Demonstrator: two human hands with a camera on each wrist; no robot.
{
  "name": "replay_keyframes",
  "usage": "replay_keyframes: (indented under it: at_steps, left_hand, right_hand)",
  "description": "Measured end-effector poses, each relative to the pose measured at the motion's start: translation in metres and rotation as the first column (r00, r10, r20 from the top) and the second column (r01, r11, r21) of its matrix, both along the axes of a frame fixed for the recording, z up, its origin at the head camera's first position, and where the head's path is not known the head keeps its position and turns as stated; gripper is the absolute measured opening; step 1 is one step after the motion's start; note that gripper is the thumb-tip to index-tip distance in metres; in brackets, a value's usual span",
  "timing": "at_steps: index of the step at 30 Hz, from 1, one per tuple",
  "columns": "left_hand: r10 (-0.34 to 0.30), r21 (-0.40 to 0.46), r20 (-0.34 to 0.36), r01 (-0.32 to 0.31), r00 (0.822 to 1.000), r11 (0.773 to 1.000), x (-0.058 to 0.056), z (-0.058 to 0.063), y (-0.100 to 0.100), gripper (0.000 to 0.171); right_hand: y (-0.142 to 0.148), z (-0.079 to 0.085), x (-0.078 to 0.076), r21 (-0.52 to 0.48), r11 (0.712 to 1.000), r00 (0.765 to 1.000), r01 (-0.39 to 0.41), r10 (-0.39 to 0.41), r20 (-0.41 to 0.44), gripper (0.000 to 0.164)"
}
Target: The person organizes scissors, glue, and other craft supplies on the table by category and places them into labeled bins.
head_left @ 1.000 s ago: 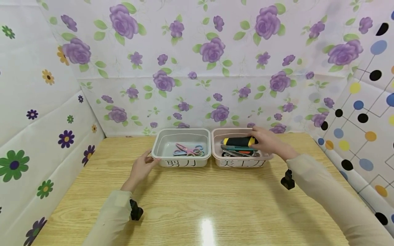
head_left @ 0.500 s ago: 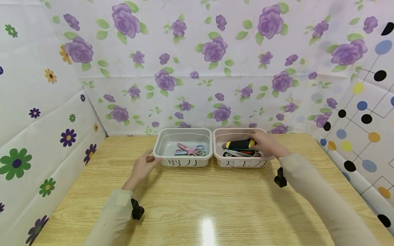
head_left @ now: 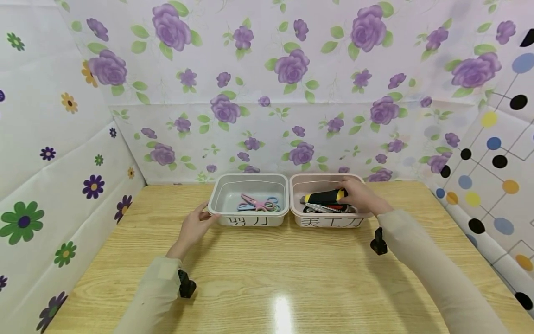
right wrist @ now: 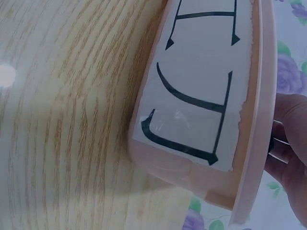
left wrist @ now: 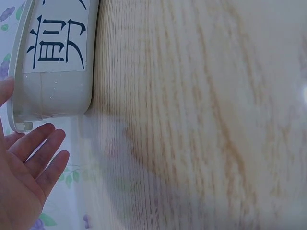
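In the head view my left hand (head_left: 194, 228) is at the left front corner of a grey-white plastic bin (head_left: 213, 199). Its thumb touches the rim, and the fairly straight fingers lie beside the bin's end, as the left wrist view also shows. Pink scissors (head_left: 255, 202) and blue-handled scissors (head_left: 246, 207) lie in that bin. My right hand (head_left: 358, 194) reaches into the pink bin (head_left: 294, 204) and grips the right end of a black and yellow utility knife (head_left: 323, 197). A silver utility knife (head_left: 319, 208) and other cutters lie under it. The pink bin's wall hides most right fingers in the right wrist view.
Both bins stand side by side at the back of the wood-grain table (head_left: 267, 269), labels facing front. Behind them hangs a floral cloth (head_left: 267, 139). Patterned cloths also stand at the left and right. A wrist camera (head_left: 186, 284) hangs under the left sleeve.
My right hand has dipped slightly in the pink bin, with the black and yellow knife settling lower. A teal knife that showed beneath it is now mostly covered. The left hand stays at its corner.
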State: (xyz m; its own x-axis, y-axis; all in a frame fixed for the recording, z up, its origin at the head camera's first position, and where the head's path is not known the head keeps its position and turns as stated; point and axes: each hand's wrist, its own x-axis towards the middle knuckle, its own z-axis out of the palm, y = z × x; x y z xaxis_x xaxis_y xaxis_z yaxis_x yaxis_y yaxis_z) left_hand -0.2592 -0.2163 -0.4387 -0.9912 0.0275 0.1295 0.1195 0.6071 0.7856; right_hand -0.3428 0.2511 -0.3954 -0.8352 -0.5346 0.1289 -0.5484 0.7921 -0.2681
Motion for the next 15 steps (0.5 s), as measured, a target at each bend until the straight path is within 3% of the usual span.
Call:
replay_keyframes:
  at_steps: [15]
  left_hand:
    - [0.003,0.011,0.003,-0.003,1.0,1.0,0.0003,-0.0007,-0.001,0.069]
  right_hand:
    - [0.0041,-0.0022,-0.0008,0.029,0.999,0.999,0.027,-0.026,-0.02,0.034]
